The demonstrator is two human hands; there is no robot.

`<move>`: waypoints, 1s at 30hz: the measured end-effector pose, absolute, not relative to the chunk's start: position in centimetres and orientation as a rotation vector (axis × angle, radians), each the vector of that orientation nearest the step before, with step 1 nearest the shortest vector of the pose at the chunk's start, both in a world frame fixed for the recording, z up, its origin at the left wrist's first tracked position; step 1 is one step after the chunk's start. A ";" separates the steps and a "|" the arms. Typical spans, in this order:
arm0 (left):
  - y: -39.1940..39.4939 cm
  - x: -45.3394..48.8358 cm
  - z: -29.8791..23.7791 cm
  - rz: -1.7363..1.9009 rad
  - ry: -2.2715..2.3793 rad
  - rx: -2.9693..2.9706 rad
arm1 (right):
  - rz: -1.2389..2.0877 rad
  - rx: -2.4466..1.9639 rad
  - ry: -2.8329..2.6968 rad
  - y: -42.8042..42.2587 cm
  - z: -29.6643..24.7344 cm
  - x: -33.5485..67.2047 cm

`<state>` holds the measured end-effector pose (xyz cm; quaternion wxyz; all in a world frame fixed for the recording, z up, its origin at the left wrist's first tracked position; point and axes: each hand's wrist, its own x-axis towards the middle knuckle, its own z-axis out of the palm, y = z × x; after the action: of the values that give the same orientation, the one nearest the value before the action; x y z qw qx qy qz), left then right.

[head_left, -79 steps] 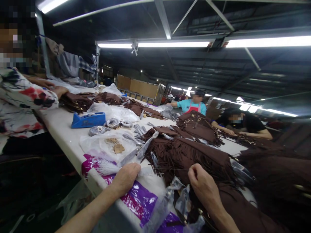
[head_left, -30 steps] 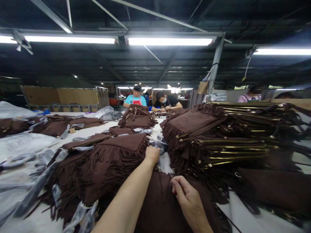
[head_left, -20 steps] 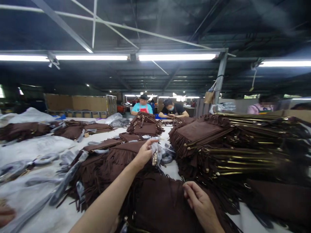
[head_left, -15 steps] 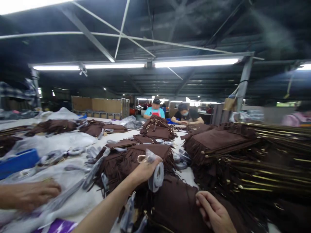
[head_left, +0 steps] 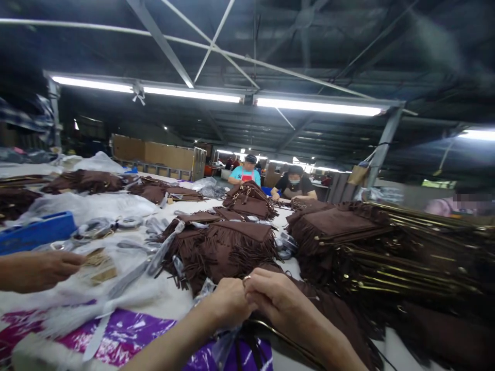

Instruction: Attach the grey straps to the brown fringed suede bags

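My left hand (head_left: 232, 304) and my right hand (head_left: 274, 299) meet over a dark brown fringed bag (head_left: 328, 304), fingers closed and touching. A small gold-coloured metal clasp (head_left: 246, 279) shows at the pinched fingertips of my right hand. Clear plastic (head_left: 224, 342) hangs below my left hand; it appears to wrap the strap, which my fingers mostly hide. Behind my hands lies a pile of brown fringed bags (head_left: 240, 239). Purple printed plastic (head_left: 135, 332) lies under my left forearm.
Another person's hand (head_left: 42, 270) reaches in from the left beside brown paper pieces (head_left: 100, 265). A blue tray (head_left: 38, 232) and plastic-wrapped straps (head_left: 129, 221) lie there. Bags with gold zips (head_left: 386, 273) are stacked high at right. Two people sit across the table.
My left hand has drawn back toward me with the plastic-wrapped strap. My right hand has moved left to meet it. The other person's hand has shifted up and left.
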<state>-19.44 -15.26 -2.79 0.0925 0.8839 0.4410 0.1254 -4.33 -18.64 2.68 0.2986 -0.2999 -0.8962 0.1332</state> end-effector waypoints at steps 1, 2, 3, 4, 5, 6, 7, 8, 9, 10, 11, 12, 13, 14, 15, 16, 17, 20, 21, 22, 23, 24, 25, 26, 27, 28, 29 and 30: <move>-15.3 -19.7 -2.7 0.384 1.286 2.596 | 0.403 -0.792 -2.363 -18.5 3.0 -4.4; -15.3 -20.1 -2.6 0.411 1.259 2.566 | 0.453 -0.802 -2.311 -18.3 3.2 -4.4; -15.3 -20.5 -2.5 0.481 1.206 2.528 | 0.509 -0.818 -2.242 -18.1 3.2 -4.5; -15.4 -20.8 -2.3 0.611 1.112 2.455 | 0.571 -0.827 -2.171 -17.9 3.3 -4.5; -15.5 -21.0 -2.0 0.764 0.987 2.338 | 0.634 -0.829 -2.113 -17.8 3.2 -4.5; -15.5 -21.0 -1.8 0.900 0.850 2.176 | 0.699 -0.825 -2.068 -17.6 3.2 -4.6; -15.6 -21.0 -1.5 1.003 0.724 1.989 | 0.761 -0.816 -2.032 -17.4 3.2 -4.6; -15.7 -20.7 -1.3 1.070 0.627 1.818 | 0.811 -0.808 -1.999 -17.2 3.2 -4.7; -15.8 -20.4 -1.2 1.114 0.568 1.692 | 0.843 -0.802 -1.967 -16.9 3.2 -4.7; -15.9 -20.1 -1.1 1.148 0.544 1.621 | 0.853 -0.805 -1.927 -16.7 3.2 -4.6; -16.1 -19.7 -1.2 1.173 0.543 1.602 | 0.849 -0.814 -1.884 -16.5 3.3 -4.6; -16.2 -19.3 -1.4 1.187 0.554 1.611 | 0.840 -0.827 -1.843 -16.3 3.4 -4.4; -16.3 -19.0 -1.7 1.192 0.570 1.625 | 0.832 -0.844 -1.809 -16.1 3.5 -4.3; -16.4 -18.8 -2.1 1.182 0.587 1.637 | 0.824 -0.863 -1.784 -15.9 3.6 -4.1; -16.5 -18.7 -2.6 1.164 0.605 1.646 | 0.814 -0.878 -1.770 -15.7 3.6 -3.9; -16.6 -18.6 -3.1 1.150 0.629 1.659 | 0.804 -0.890 -1.770 -15.6 3.5 -3.7; -16.6 -18.6 -3.6 1.147 0.662 1.675 | 0.787 -0.899 -1.778 -15.5 3.4 -3.6; -16.3 -18.7 -4.5 1.210 0.830 1.726 | 0.632 -0.913 -1.836 -15.6 2.8 -3.1; -16.2 -18.7 -4.5 1.243 0.895 1.735 | 0.541 -0.933 -1.862 -15.7 2.6 -3.0; -16.1 -18.7 -4.5 1.270 0.959 1.748 | 0.436 -0.970 -1.895 -16.0 2.4 -2.8; -16.0 -18.6 -4.5 1.285 1.019 1.771 | 0.324 -1.023 -1.930 -16.3 2.2 -2.7; -15.9 -18.6 -4.4 1.292 1.077 1.800 | 0.214 -1.092 -1.968 -16.6 2.0 -2.5; -15.8 -18.6 -4.3 1.291 1.134 1.837 | 0.108 -1.172 -2.003 -16.9 1.8 -2.4; -15.7 -18.5 -4.2 1.284 1.189 1.881 | 0.003 -1.244 -2.035 -17.3 1.7 -2.3; -15.6 -18.5 -4.2 1.272 1.240 1.925 | -0.101 -1.303 -2.065 -17.5 1.5 -2.2; -15.6 -18.4 -4.2 1.258 1.283 1.965 | -0.202 -1.347 -2.083 -17.8 1.4 -2.2; -15.6 -18.3 -4.3 1.241 1.315 1.997 | -0.291 -1.381 -2.099 -18.0 1.3 -2.2; -15.6 -18.2 -4.4 1.227 1.335 2.022 | -0.359 -1.406 -2.115 -18.1 1.2 -2.2</move>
<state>-18.21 -15.63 -4.36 0.2114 0.7277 0.4803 0.4417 -2.23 -18.07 1.19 0.2844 -0.5257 -0.7904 -0.1341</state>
